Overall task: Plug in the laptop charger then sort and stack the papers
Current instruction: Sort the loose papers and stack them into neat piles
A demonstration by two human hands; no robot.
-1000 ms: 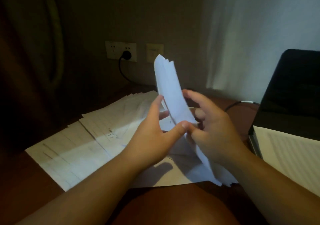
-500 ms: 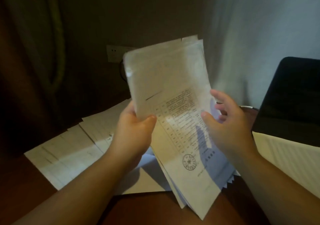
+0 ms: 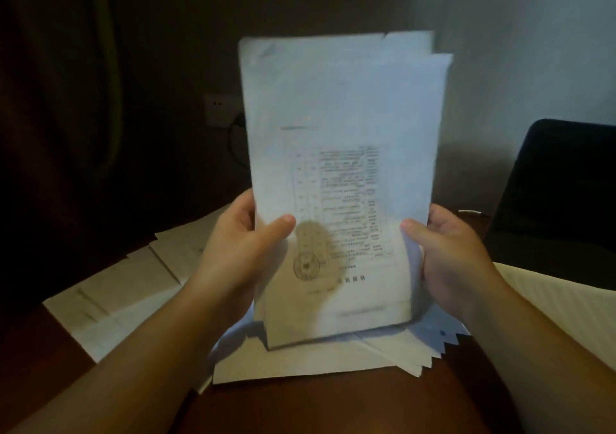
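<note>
White printed paper, a sheaf of several sheets (image 3: pixel 340 153) with a table of text and a round stamp near its lower end, stands upright between both hands, its lower edge down among the sheets lying on the table. The left hand (image 3: pixel 240 250) grasps the sheaf's left edge, thumb across the front face and fingers behind. The right hand (image 3: pixel 450 253) grasps the right edge likewise. Below and to the left of the grip, loose white sheets (image 3: pixel 126 290) lie fanned across the dark brown wooden table (image 3: pixel 316 403). Behind the sheaf on the left, a white wall socket (image 3: pixel 218 108) carries a dark plug with its black cable (image 3: pixel 233 143). Right of the grip stands a black laptop screen (image 3: pixel 560 193), with a pale lined sheet (image 3: pixel 553 303) below it.
</note>
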